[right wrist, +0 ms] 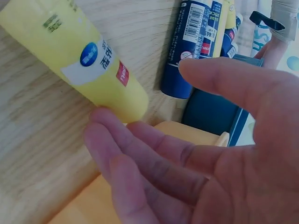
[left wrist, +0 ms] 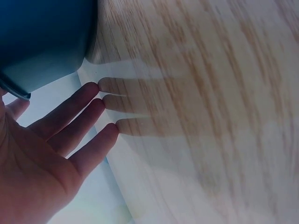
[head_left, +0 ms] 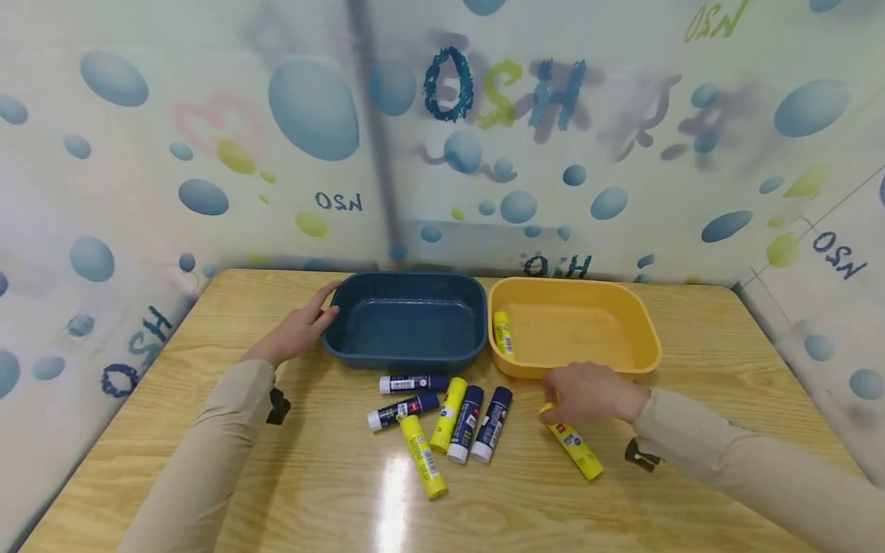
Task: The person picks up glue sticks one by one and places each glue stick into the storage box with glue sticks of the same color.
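Observation:
My left hand [head_left: 299,329] is at the left end of the dark blue bin [head_left: 408,359]. In the left wrist view its fingers are spread and fairly straight, with fingertips [left wrist: 110,100] on the tabletop and the thumb by the bin's rim. My right hand [head_left: 588,393] hovers in front of the orange bin [head_left: 574,369], over the upper end of a yellow glue stick [head_left: 577,453]. The right wrist view shows its fingers reaching that end of the stick [right wrist: 93,60], while the thumb stands apart from it. Another yellow glue stick [head_left: 504,336] lies inside the orange bin.
Between the hands lie more glue sticks: yellow ones [head_left: 423,457] [head_left: 449,415] and several navy ones with white ends, such as the navy stick [head_left: 492,424]. The wooden table [head_left: 311,491] meets a patterned backdrop [head_left: 470,192] behind the bins.

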Available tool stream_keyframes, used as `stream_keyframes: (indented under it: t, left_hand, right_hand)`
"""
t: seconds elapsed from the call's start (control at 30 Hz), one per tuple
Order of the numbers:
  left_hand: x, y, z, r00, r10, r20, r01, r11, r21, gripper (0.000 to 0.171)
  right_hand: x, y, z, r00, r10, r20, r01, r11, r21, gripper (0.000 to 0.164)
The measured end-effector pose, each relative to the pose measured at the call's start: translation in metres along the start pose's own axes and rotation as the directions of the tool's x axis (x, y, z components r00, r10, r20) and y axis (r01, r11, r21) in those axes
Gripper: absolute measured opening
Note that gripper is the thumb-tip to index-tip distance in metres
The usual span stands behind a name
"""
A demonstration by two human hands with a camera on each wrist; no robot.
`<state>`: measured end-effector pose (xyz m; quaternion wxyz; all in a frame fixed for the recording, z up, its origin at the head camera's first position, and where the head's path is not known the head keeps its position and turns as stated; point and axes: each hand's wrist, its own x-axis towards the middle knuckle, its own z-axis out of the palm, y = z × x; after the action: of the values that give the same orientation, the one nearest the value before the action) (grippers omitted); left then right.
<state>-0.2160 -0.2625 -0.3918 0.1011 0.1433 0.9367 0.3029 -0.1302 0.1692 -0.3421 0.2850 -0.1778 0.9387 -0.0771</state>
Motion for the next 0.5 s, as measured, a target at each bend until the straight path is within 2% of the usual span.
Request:
stream_keyframes:
  t: [0.23, 0.5]
  left_hand:
    - [0.000, 0.001, 0.001, 1.000, 0.005, -0.006, -0.005, 1.000, 0.008, 0.054]
    - [-0.001, 0.002, 0.001, 1.000, 0.001, -0.009, -0.001, 1.000, 0.008, 0.054]
  right_hand:
    - [-0.002, 0.007, 0.009, 1.000, -0.021, -0.009, 0.021, 0.999, 0.041, 0.024]
    - [0.000, 0.013, 0.021, 0.998, -0.041, -0.047, 0.043, 0.998, 0.041, 0.029]
